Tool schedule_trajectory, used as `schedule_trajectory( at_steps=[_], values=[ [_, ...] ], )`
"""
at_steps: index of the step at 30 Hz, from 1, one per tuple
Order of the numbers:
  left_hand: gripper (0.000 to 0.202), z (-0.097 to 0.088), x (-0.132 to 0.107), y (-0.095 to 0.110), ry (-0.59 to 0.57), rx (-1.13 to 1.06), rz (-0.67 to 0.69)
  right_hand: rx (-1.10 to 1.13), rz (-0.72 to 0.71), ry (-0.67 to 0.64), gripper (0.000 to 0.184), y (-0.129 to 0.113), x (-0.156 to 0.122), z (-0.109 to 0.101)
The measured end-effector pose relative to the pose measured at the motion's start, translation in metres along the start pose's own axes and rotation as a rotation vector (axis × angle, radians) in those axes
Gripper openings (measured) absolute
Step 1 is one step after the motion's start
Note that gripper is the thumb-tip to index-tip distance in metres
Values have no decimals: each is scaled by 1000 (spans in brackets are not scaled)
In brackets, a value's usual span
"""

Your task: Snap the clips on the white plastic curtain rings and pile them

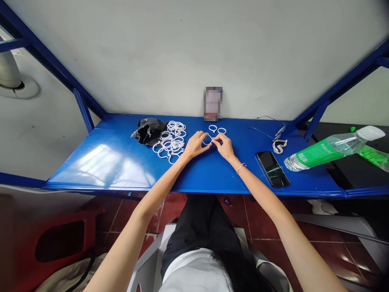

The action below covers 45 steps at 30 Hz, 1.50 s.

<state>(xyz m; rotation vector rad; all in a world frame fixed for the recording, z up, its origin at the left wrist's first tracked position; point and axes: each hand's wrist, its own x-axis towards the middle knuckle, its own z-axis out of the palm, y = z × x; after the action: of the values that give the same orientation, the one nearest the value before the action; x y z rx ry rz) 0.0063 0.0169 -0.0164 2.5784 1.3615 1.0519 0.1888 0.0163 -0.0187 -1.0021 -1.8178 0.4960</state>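
A thin white plastic ring (pixel 207 143), much like a curtain ring, is held between my two hands above the blue table (pixel 206 174). My left hand (pixel 195 146) grips its left side, thumb below and fingers above. At the ring's right edge, the fingertips of my right hand (pixel 225 147) pinch it; the exact spot is partly hidden. Just beyond my hands lie two separate white rings, one on the left (pixel 213 128) with a small knob and one on the right (pixel 222 130). Left of my left hand, several similar rings (pixel 172 142) are heaped together.
Beside the heap sits a crumpled black plastic bag (pixel 148 132). A phone-like object (pixel 212 104), blurred out, leans on the wall. To the right are eyeglasses (pixel 279 132), a white curved item (pixel 278 147), a dark phone (pixel 273 169) and a green-labelled bottle (pixel 328 151).
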Motion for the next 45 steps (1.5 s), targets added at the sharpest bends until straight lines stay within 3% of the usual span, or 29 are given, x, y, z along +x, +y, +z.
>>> schedule_trajectory(
  at_steps=[6,16,29,45],
  values=[
    [31,8,12,2,-37,-19,-14,11,12,47,22,10,2,-4],
    [31,7,6,-6,-33,-53,-22,17,44,34,19,4,1,-3],
    [33,4,2,0,61,-56,-42,48,31,50,18,-4,0,-4],
    [30,4,0,-1,163,-26,37,77,-10,88,12,-7,-1,-2]
  ],
)
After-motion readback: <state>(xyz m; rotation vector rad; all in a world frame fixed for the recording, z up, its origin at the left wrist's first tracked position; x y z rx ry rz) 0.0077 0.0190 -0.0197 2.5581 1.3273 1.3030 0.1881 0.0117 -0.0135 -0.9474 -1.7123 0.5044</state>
